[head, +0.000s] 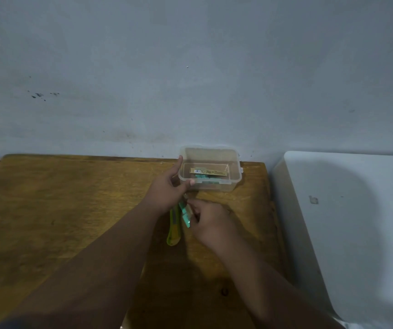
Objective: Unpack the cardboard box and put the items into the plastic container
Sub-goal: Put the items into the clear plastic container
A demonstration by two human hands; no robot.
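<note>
While the left grip (pixel 170 186) clasps the plastic container (pixel 234 184), the right grip (pixel 208 219) pinches a green packet (pixel 184 213).

Dim overall, flat bluish cast on the wall (pixel 190 67). Light seems to come from behind/above: a big soft shadow falls on the white surface (pixel 356 210) at right, and darker shadow lies on the table (pixel 48 198) beside and under the forearms. Small glare spot at bottom-right corner. Pic soft and grainy, low contrast; fine print unreadable. Wide-angle bend: table's far edge curves, sides bow. Forearms at bottom are dark, near-featureless.
</note>
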